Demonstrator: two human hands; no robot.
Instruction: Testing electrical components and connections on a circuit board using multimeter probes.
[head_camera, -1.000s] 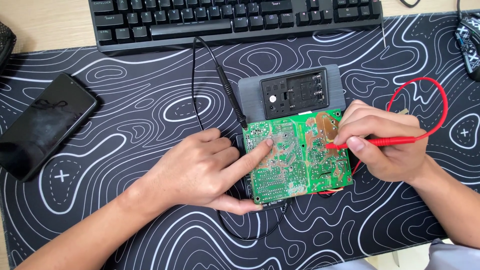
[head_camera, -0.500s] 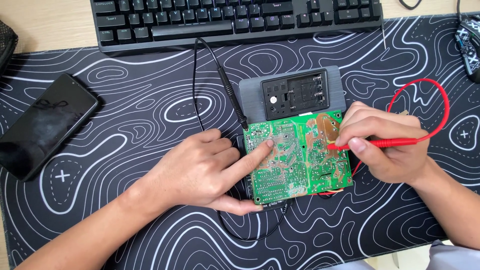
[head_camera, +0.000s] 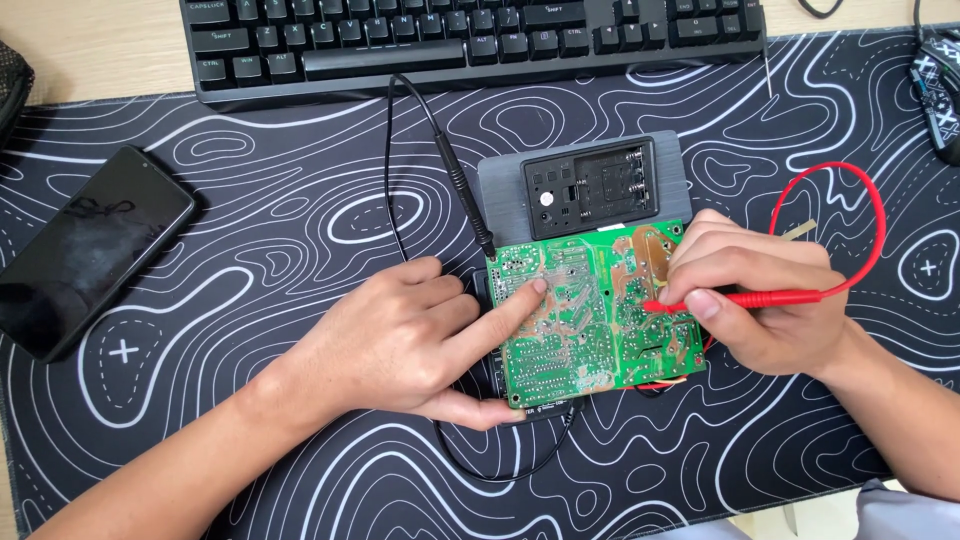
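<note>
Green solder-side fibreglass faces up at me: the circuit board (head_camera: 592, 312) lies on the black, white-lined desk mat (head_camera: 300, 220) that covers the table, its far edge just in front of a grey device (head_camera: 590, 185) with an open battery bay. My left hand (head_camera: 400, 340) steadies the board, forefinger stretched flat onto its left part and thumb along the near edge, the other fingers loosely curled, gripping nothing. My right hand (head_camera: 750, 300) has its fingers closed in a pen grip on the red probe (head_camera: 735, 298), tip down on the right half of the board, its red lead (head_camera: 850, 230) looping away behind. The black probe (head_camera: 462, 195) lies loose on the mat, its tip at the board's far left corner. To do this well, I judge I should keep the board pinned so it cannot rock, hold the red tip steady on a single joint without bridging its neighbour, and keep my left forefinger off the pads under test. A phone (head_camera: 85, 250) and keyboard (head_camera: 470, 40) sit well apart.
</note>
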